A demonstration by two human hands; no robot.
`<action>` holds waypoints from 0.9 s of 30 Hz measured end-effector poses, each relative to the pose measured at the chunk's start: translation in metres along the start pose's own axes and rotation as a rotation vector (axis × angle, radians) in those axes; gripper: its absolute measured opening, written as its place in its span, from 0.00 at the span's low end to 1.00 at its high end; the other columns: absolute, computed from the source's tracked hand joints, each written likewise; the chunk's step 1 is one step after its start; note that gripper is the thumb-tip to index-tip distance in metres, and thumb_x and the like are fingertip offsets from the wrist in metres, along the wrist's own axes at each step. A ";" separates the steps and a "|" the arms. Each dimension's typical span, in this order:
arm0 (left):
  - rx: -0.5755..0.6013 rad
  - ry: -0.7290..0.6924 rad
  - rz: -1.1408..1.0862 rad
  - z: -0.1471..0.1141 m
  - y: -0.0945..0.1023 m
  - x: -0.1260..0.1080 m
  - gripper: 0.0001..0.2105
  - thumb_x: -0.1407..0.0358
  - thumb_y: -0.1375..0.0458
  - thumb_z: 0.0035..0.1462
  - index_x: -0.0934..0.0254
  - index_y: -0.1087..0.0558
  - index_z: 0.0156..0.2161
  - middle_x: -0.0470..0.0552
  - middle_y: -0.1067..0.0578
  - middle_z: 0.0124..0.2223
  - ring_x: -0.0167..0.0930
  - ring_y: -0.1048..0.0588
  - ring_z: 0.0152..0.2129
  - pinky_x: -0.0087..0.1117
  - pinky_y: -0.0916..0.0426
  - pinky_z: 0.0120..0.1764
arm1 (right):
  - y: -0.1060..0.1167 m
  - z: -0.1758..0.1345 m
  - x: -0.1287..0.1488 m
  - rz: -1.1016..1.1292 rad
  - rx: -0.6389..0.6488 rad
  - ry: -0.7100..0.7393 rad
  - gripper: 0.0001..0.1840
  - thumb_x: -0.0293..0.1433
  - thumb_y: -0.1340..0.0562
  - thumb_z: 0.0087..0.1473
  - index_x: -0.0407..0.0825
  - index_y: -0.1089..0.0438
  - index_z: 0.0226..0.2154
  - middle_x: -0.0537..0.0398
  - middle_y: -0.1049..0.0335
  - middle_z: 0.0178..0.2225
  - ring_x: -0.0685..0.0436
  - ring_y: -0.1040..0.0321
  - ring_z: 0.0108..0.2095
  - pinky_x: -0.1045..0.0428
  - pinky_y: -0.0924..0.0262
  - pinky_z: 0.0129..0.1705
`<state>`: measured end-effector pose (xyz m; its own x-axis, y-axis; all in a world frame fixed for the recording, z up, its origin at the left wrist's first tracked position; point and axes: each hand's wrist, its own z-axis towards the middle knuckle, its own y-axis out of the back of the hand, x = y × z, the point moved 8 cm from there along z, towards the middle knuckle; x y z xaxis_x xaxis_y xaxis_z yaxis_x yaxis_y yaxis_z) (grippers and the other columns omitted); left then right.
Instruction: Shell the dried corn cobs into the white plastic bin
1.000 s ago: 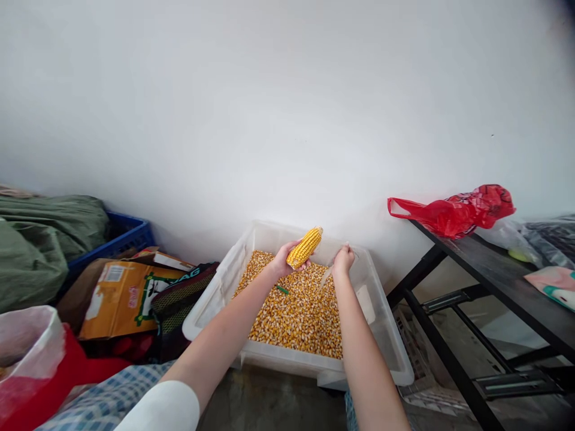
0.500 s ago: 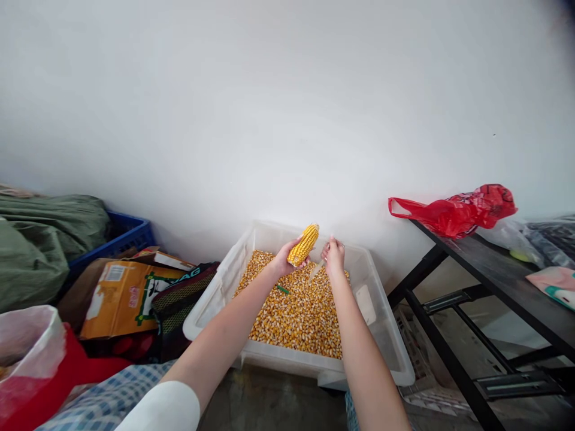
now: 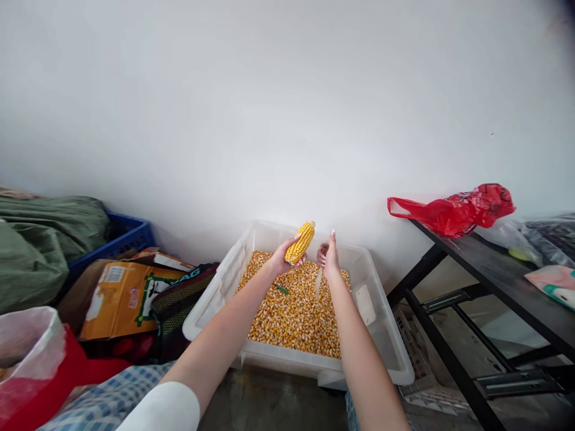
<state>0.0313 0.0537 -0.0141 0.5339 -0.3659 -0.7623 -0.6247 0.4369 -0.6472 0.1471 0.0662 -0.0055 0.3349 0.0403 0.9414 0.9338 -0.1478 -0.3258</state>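
My left hand (image 3: 283,258) is wrapped round an ear of corn (image 3: 300,243), its yellow kernels full and its tip tilted up to the right. Just right of it, apart from the ear, my right hand (image 3: 330,257) has its thumb raised and its fingers curled in. A pale narrow strip (image 3: 318,284) hangs down from those fingers; its kind is unclear. Below both hands lies a thick layer of loose corn kernels (image 3: 291,320) in a translucent plastic bin (image 3: 390,341). A small green piece (image 3: 282,289) rests on the kernels.
A white wall (image 3: 287,120) rises behind the bin. To the right stands a black-framed table (image 3: 489,263) with a red plastic bag (image 3: 458,212). Left are a cardboard box (image 3: 119,299), a dark mesh bag (image 3: 182,305), a blue crate (image 3: 128,239) and a red-and-white sack (image 3: 36,359).
The ear in my left hand has shifted slightly left. My right hand's thumb has lifted and straightened, and the pale strip now hangs more upright.
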 end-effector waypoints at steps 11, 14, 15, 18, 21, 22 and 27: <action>0.134 0.097 0.171 -0.003 -0.015 0.015 0.22 0.51 0.52 0.53 0.72 0.33 0.40 0.52 0.30 0.20 0.26 0.33 0.13 0.25 0.41 0.16 | 0.033 0.008 0.028 0.077 -0.232 0.298 0.21 0.44 0.52 0.54 0.51 0.57 0.18 0.68 0.61 0.11 0.56 0.65 0.11 0.58 0.65 0.12; 0.124 0.098 0.173 -0.001 -0.011 0.014 0.21 0.53 0.51 0.53 0.72 0.33 0.40 0.53 0.30 0.21 0.27 0.33 0.14 0.24 0.41 0.16 | 0.049 0.010 0.031 0.109 -0.300 0.290 0.20 0.44 0.56 0.55 0.51 0.57 0.18 0.69 0.62 0.11 0.56 0.66 0.11 0.58 0.65 0.12; 0.121 0.098 0.172 0.000 -0.010 0.015 0.21 0.53 0.51 0.53 0.72 0.33 0.40 0.53 0.30 0.21 0.27 0.32 0.15 0.24 0.41 0.16 | 0.052 0.011 0.030 0.113 -0.313 0.281 0.20 0.44 0.56 0.55 0.51 0.57 0.19 0.69 0.62 0.11 0.56 0.66 0.11 0.58 0.66 0.12; 0.116 0.106 0.175 0.001 -0.007 0.016 0.22 0.52 0.52 0.53 0.72 0.33 0.40 0.53 0.30 0.21 0.27 0.32 0.15 0.24 0.41 0.16 | 0.051 0.011 0.022 0.105 -0.304 0.226 0.22 0.48 0.53 0.53 0.51 0.56 0.18 0.69 0.62 0.10 0.56 0.66 0.10 0.58 0.68 0.11; 0.133 0.112 0.190 0.001 -0.010 0.017 0.22 0.52 0.52 0.53 0.72 0.33 0.40 0.53 0.30 0.20 0.28 0.32 0.14 0.25 0.41 0.15 | 0.029 0.010 0.009 0.018 -0.158 0.119 0.25 0.53 0.51 0.49 0.51 0.53 0.18 0.69 0.62 0.10 0.56 0.66 0.09 0.57 0.70 0.10; 0.143 0.115 0.193 0.000 -0.012 0.018 0.22 0.52 0.52 0.53 0.72 0.33 0.40 0.53 0.30 0.19 0.28 0.32 0.13 0.25 0.41 0.15 | 0.021 0.009 0.006 -0.013 -0.100 0.105 0.25 0.54 0.50 0.48 0.51 0.52 0.18 0.69 0.61 0.10 0.56 0.66 0.09 0.57 0.70 0.11; 0.132 0.139 0.199 -0.002 -0.015 0.018 0.23 0.51 0.52 0.52 0.73 0.32 0.40 0.53 0.30 0.20 0.27 0.33 0.12 0.26 0.42 0.15 | 0.011 0.005 0.015 -0.029 -0.099 0.280 0.20 0.49 0.46 0.47 0.50 0.47 0.22 0.68 0.56 0.12 0.56 0.60 0.11 0.57 0.64 0.12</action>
<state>0.0490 0.0390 -0.0184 0.3194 -0.3674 -0.8735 -0.6251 0.6111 -0.4856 0.1629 0.0703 0.0050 0.2471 -0.2262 0.9422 0.9211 -0.2469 -0.3009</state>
